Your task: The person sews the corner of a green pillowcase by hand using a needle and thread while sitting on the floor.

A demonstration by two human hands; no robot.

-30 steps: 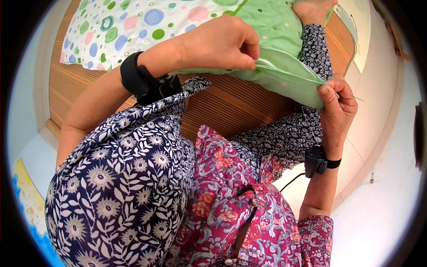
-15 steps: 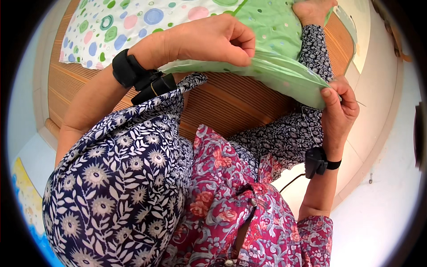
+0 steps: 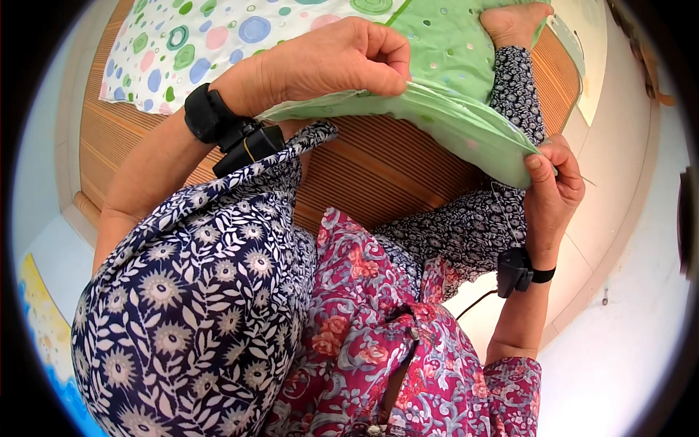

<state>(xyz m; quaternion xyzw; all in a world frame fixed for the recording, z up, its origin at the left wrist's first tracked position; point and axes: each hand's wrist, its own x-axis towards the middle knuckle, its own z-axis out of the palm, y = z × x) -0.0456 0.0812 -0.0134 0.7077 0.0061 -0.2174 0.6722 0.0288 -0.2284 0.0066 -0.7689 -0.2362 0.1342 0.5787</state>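
Observation:
A cloth (image 3: 455, 127), green on one part and white with coloured dots and rings on another, spreads out ahead of me. My left hand (image 3: 346, 62) pinches its near green edge between thumb and fingers. Further right, my right hand (image 3: 555, 178) grips the same edge at its corner, and the strip between the two hands is stretched and slightly bowed. From the right fingers juts a thin, straight, needle-like sliver (image 3: 585, 179), too fine to make out well. A pale thread (image 3: 502, 211) hangs below the cloth's edge near that hand.
Beneath the cloth lies a brown striped mat (image 3: 378, 164). A bare foot (image 3: 513, 23) rests by the cloth at the far right, below a patterned trouser leg (image 3: 517, 87). Black devices are strapped to both wrists. Pale floor tiles (image 3: 575, 255) lie to the right.
The cloth edge between my hands has shifted and opened out flatter near the right hand. My left hand has moved slightly left and up; the right hand has dropped a little.

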